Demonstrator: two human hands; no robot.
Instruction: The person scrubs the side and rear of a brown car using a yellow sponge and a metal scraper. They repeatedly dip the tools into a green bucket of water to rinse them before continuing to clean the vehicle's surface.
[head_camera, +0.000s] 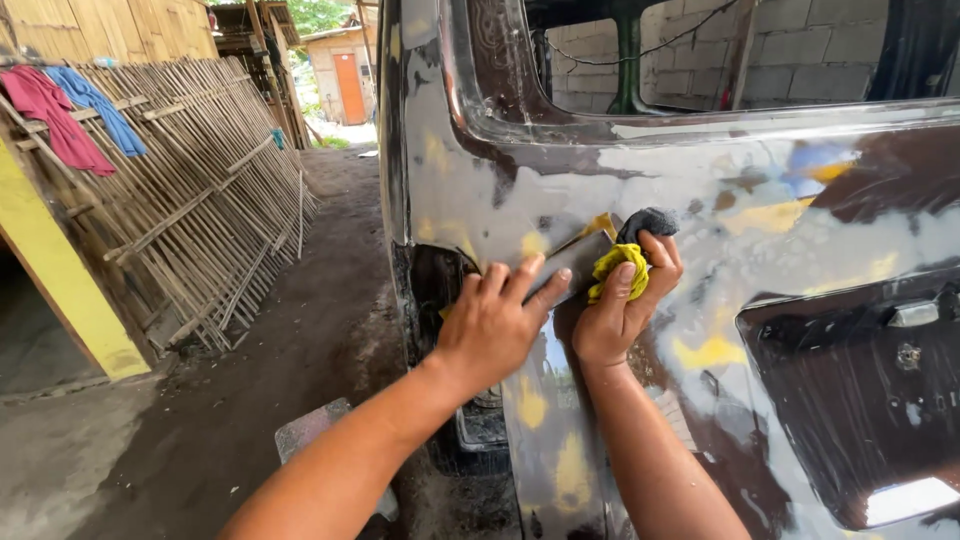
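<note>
Fingers (520, 275) of the left hand (492, 322) are laid flat, extended, pressing a grey sanding block (572, 262) against the sanded vehicle body panel (700, 200). A yellow rag (617, 268) with a dark pad (648, 221) is gripped in the closed right hand (620, 305), just beside the block. A bamboo fence (200, 190) is seen at left.

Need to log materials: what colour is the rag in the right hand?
Yellow rag, bunched in the right hand, clearest in the head view.

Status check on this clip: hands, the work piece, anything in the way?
Left hand flat on sanding block against car panel. Right hand shut on yellow rag. Nothing in the way.
</note>
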